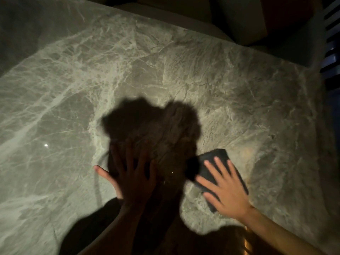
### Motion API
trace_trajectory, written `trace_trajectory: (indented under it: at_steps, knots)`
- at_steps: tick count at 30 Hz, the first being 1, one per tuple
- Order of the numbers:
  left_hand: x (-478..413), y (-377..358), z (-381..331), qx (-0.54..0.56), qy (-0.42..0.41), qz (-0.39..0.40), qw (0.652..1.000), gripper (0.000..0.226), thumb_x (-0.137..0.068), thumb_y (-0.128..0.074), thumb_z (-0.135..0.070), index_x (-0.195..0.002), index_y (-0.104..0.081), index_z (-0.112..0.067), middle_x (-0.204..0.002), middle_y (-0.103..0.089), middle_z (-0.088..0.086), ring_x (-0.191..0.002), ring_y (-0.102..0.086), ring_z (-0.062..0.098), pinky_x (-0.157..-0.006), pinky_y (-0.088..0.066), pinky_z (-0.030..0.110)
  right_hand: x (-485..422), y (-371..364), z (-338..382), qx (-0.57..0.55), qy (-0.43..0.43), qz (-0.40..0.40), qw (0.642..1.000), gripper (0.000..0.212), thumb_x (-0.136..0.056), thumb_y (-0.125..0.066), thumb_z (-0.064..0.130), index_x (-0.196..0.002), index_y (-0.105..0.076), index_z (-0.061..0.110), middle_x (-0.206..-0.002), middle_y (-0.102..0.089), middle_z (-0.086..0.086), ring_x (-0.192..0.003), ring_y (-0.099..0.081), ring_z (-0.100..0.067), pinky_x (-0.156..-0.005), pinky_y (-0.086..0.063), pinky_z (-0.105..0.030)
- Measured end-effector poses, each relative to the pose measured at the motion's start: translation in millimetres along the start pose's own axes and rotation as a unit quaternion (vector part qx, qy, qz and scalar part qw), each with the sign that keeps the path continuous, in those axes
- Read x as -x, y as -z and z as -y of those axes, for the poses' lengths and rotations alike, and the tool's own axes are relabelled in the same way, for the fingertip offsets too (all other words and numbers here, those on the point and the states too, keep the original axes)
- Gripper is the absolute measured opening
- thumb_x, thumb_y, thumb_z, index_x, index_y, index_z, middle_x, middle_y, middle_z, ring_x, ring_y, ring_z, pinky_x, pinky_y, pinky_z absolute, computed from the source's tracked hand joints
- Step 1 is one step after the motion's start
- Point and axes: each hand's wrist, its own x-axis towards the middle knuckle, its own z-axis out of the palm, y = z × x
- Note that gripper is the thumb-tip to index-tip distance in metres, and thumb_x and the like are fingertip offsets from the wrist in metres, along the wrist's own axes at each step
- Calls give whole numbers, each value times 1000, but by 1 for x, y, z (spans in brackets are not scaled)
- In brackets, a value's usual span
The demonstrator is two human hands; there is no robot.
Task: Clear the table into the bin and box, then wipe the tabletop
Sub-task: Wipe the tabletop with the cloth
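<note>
The right hand lies flat, fingers spread wide, pressing a dark folded cloth onto the veined marble tabletop near its front edge, the cloth poking out beyond the fingertips. Just beside it the left hand rests palm-down on the stone, fingers splayed too, sitting in a dark shadow. Across the far edge, dim boxy shapes sit in the gloom, too dark to tell apart.
</note>
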Motion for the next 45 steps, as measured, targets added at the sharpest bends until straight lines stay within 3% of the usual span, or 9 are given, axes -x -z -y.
trace_trajectory:
  at_steps: [4,10,13,18,23,30,36,41,45]
  knots:
    - [1,5,-1,10,2,12,1000,57,-91,-34,-56,-145,-34,-41,-165,-11,6,-151,-1,42,-101,-3,83,-2,14,-58,-48,-179,23,982,54,-99,-15,56,-152,-10,48,-165,-12,-6,-153,-6,-32,-119,-15,-61]
    - [1,8,-2,23,14,21,999,57,-88,-37,-56,-143,-37,-43,-165,-13,4,-151,-3,40,-102,-4,83,-138,47,-105,-159,-527,-62,832,59,-93,-5,67,-150,3,53,-166,-1,-2,-153,4,-32,-119,1,-64]
    - [2,5,-2,14,12,19,1000,54,-89,-37,-57,-141,-40,-43,-165,-12,4,-152,-2,40,-102,-3,82,-188,60,-98,-184,-524,-68,829,62,-92,-6,67,-151,2,49,-166,2,-1,-152,7,-34,-117,4,-65]
    - [1,-6,0,-5,3,3,1000,58,-91,-31,-58,-147,-31,-43,-166,-5,5,-152,-1,40,-100,-3,83,-205,66,-30,-134,-378,-87,912,59,-97,-23,59,-153,-9,46,-166,-8,-1,-152,-2,-35,-117,-3,-66]
    - [-1,-12,3,-25,5,21,999,59,-92,-24,-55,-148,-30,-39,-165,-2,8,-151,0,41,-99,0,85,-159,44,10,-54,-201,-105,972,54,-99,-27,57,-152,-20,44,-164,-19,-1,-152,-12,-33,-116,-17,-63]
    - [-2,-7,2,-10,-1,25,1000,62,-93,-23,-58,-151,-18,-37,-165,-2,9,-151,2,41,-99,-2,84,-60,13,-13,-11,-47,-45,998,57,-97,-28,59,-151,-17,47,-165,-13,0,-153,-5,-32,-119,-12,-60]
    - [1,-3,3,22,8,19,1000,59,-88,-34,-58,-145,-32,-42,-165,-10,4,-151,0,41,-104,0,81,-30,23,-83,-46,-216,15,975,54,-98,-14,58,-152,-8,49,-166,-5,-1,-154,-2,-29,-119,-13,-62]
    - [2,-1,-1,45,24,4,999,64,-87,-37,-60,-148,-21,-47,-165,-12,2,-152,-3,39,-105,-4,80,-123,51,-122,-134,-456,-32,879,58,-93,-2,67,-150,1,53,-166,-4,0,-153,2,-27,-120,-2,-61]
    - [3,-4,-1,40,10,-14,999,65,-88,-37,-60,-149,-16,-47,-164,-16,4,-151,-5,41,-103,-1,82,-200,68,-96,-139,-439,-50,886,58,-94,-4,65,-150,5,51,-166,1,0,-153,5,-30,-119,1,-62]
